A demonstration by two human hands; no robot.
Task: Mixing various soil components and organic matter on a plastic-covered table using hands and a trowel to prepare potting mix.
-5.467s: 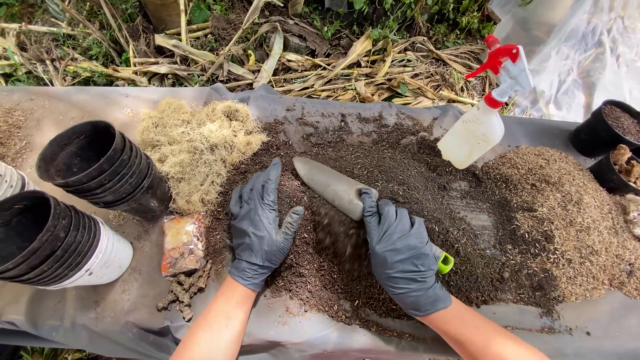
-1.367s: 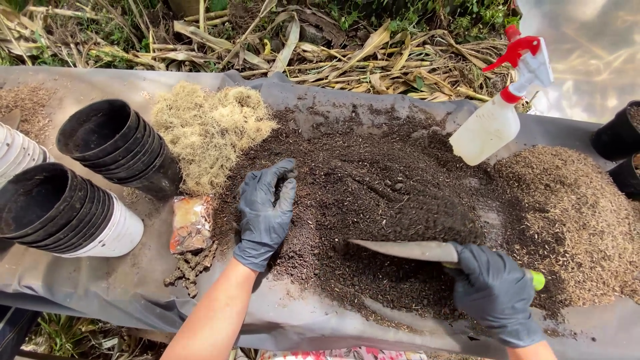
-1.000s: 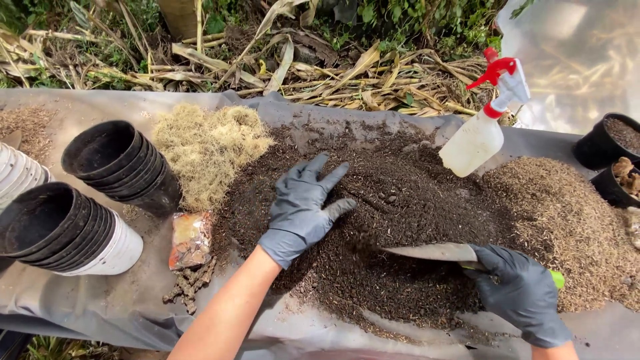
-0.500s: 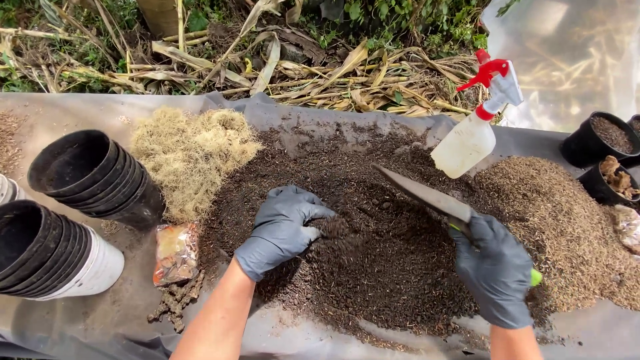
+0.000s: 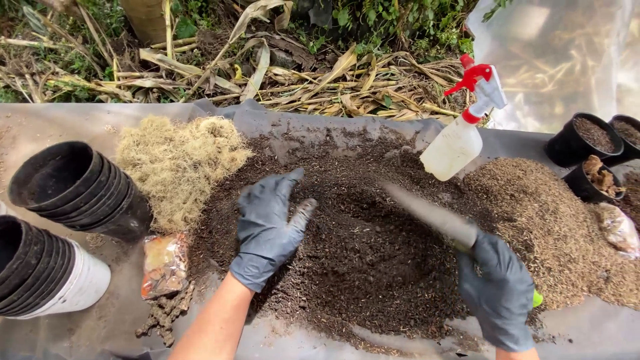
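At the far left lay two stacks of nested plastic pots on their sides — an upper black stack (image 5: 77, 190) and a lower one sleeved in a white pot (image 5: 47, 273). Just right of them sat a heap of pale straw-coloured fibre (image 5: 177, 163), and below it a small crumpled orange packet (image 5: 163, 263) beside some knobbly brown bits (image 5: 163, 313). All of it rested on a grey plastic sheet (image 5: 60, 120).

The left hand (image 5: 267, 227), in a dark grey glove, lay flat and open on the mound of dark brown potting soil (image 5: 360, 260), fingers spread wide and pointing up and away from the person.

The right hand (image 5: 497, 290), gloved the same, was closed around the handle of a narrow metal trowel (image 5: 430, 217). The trowel lay over the middle-right of the dark soil; its long axis ran diagonally, blade tip pointing up-left toward the far edge of the mound, green handle end sticking out lower right of the fist. The blade was blurred.

Right of the trowel a white spray bottle with a red trigger (image 5: 460, 137) leaned on the soil, nozzle up-right. Further right spread a lighter brown, coarser heap (image 5: 553, 220), then small black pots holding soil (image 5: 587, 140).
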